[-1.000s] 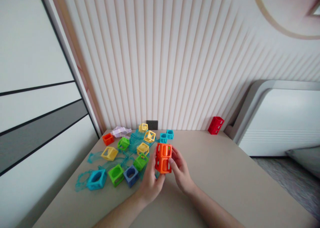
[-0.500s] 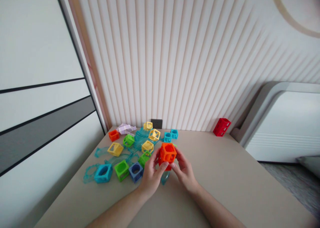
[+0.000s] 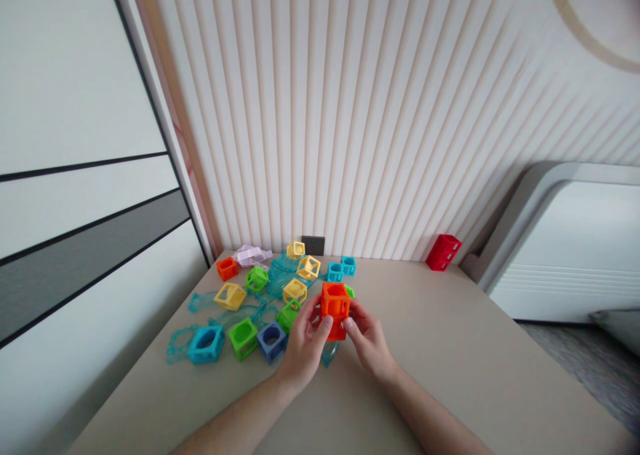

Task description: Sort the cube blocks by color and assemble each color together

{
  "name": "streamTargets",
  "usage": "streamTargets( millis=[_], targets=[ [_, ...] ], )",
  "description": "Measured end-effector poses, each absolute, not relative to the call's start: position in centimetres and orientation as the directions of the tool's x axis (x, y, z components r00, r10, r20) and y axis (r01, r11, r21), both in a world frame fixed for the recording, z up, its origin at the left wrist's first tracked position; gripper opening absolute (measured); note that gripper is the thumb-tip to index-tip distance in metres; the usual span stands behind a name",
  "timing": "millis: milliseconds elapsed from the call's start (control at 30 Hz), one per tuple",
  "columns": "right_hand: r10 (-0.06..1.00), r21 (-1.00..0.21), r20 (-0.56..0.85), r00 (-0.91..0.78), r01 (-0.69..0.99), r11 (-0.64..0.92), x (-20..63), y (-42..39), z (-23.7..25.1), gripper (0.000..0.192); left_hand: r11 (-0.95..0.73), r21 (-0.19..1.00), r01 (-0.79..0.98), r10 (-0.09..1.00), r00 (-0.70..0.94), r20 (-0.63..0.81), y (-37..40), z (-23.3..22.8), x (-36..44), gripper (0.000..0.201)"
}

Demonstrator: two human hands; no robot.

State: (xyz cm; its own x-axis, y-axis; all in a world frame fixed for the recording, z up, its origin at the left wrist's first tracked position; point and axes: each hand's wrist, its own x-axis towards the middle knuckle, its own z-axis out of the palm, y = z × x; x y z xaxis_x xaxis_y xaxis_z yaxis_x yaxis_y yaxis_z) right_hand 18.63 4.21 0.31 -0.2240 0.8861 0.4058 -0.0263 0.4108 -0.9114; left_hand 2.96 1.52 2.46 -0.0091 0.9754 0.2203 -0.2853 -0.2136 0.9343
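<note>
Partly hidden behind both thumbs, the lower of the two joined orange cubes [image 3: 335, 308] shows me little detail. Its upper cube is open-framed, with round side holes. My left hand [image 3: 304, 345] and right hand [image 3: 369, 342] clasp it from either side, above the table [image 3: 450, 348], just right of the scattered cubes [image 3: 260, 302].

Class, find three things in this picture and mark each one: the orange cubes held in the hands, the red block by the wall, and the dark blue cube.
orange cubes [image 3: 335, 302], head view, front face of upper cube.
red block [image 3: 443, 252], head view, side face.
dark blue cube [image 3: 271, 339], head view, top opening's rim.
</note>
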Motion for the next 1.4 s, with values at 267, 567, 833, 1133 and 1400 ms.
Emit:
streamTargets(
  millis=[267,567,833,1133,1400],
  targets=[
    [0.885,-0.897,0.412,-0.214,0.075,0.436,18.7,3.9,1.0,0.041,-0.155,0.935,-0.319,0.987,-0.011,0.16,1.6,2.4,3.1,0.064],
    [0.831,-0.826,0.509,-0.226,0.144,0.545,19.3,3.9,0.9,0.044,-0.235,0.924,-0.303,0.965,0.044,0.26,1.6,2.0,3.0,0.058],
    [0.828,-0.821,0.553,-0.095,0.104,0.561,18.7,3.4,0.8,0.038,-0.49,0.864,0.114,0.869,-0.015,0.495,0.8,8.4,-0.2,0.04],
    [0.838,-0.836,0.545,0.016,0.095,0.541,18.5,3.8,0.9,0.035,-0.044,0.808,0.588,0.822,-0.438,0.364,10.9,10.4,-18.2,0.033],
    [0.837,-0.82,0.544,-0.059,0.174,0.545,18.3,3.9,0.7,0.037,0.197,0.748,0.633,0.917,-0.39,0.088,14.3,3.8,-23.8,0.053]
  ],
)
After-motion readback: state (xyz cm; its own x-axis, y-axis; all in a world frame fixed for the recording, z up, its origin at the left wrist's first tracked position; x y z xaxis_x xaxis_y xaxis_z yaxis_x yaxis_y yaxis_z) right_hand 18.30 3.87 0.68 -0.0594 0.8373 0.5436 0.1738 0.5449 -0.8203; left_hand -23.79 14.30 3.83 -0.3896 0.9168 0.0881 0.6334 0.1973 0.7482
